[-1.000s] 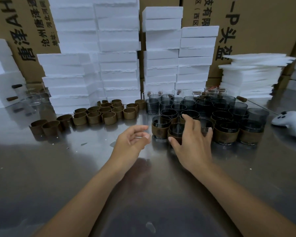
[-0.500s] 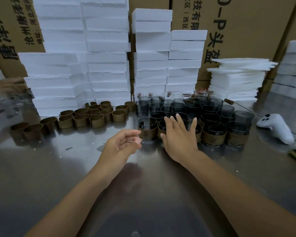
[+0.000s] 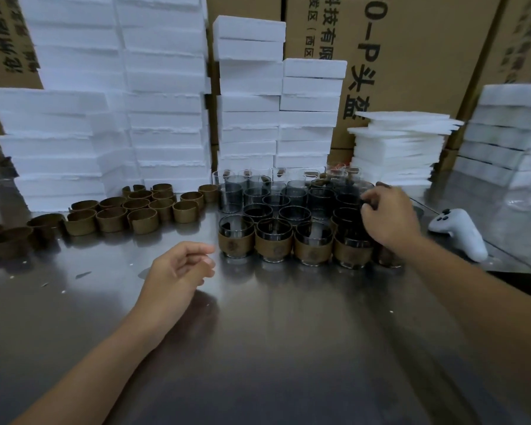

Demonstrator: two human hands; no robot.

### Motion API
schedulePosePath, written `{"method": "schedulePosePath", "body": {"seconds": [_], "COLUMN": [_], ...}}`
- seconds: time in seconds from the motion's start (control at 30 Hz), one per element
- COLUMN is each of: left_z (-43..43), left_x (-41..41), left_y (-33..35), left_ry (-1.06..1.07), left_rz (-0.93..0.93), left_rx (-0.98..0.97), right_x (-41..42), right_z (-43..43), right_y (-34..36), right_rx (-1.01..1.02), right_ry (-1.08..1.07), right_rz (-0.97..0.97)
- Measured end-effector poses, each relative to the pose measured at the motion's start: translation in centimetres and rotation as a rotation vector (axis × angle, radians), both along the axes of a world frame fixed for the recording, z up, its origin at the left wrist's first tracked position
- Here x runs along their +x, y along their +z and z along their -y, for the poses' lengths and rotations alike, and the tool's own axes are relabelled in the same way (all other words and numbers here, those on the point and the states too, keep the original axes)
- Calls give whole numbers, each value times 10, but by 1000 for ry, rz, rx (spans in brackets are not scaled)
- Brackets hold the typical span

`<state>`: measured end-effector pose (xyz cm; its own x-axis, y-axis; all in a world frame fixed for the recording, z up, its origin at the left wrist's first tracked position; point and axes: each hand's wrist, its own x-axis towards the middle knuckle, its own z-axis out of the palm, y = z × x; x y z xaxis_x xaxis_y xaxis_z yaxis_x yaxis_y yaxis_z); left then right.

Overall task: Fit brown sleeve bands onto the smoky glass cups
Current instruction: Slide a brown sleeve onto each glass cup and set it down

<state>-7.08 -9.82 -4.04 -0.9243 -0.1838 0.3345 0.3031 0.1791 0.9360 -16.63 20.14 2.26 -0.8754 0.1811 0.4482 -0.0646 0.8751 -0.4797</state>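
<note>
**Right hand (image 3: 387,216) leaves the front row for the back right of the smoky glass cups (image 3: 293,196)**

Half a second ago the right hand lay flat over the middle of the front row. Now it has swung right and farther back, with its fingers curled down at the rim of a dark, bare cup. Whether they pinch that rim or only touch it cannot be told from here. It looks like the pick of the next cup to dress.

The cups stand packed rim to rim in one cluster at the middle of the steel table (image 3: 258,348). The sleeved cups (image 3: 273,245) sit in the nearest row and the bare ones behind them. That order probably keeps finished work in front, where it can be counted.

The left hand (image 3: 181,265) has hardly shifted. It hovers just left of the front row, fingers loosely curled round nothing, likely waiting to take a band.

The loose brown sleeve bands (image 3: 141,216) stand on end in a cluster to the left of the cups, on the left hand's side. So each hand seems to have its own supply.

Clear glasses (image 3: 246,174) line the back of the cluster. Behind them rise stacks of white foam blocks (image 3: 166,118) and cardboard cartons (image 3: 411,56). A white controller (image 3: 460,233) lies to the right, apart from the work.
</note>
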Motion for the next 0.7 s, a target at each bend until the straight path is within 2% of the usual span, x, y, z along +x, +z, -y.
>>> {"method": "schedulePosePath", "body": {"seconds": [0.1, 0.3, 0.43, 0.6, 0.7], "left_z": [-1, -1, -1, -1, 0], "left_x": [-3, -4, -2, -2, -1], "left_y": [-1, -1, 0, 1, 0], "left_ry": [5, 12, 15, 26, 33], "left_rz": [3, -6, -13, -4, -4], "left_rx": [-12, -34, -32, -35, -32], "right_x": [-8, -22, -33, -32, -31], "right_z": [-25, -34, -34, -34, -35], "right_y": [-5, -6, -2, -1, -7], "right_rx": [11, -82, -97, -135, -299], "right_ry": [-111, -173, -191, -231, -159], "right_rz": [115, 307, 369, 361, 268]}}
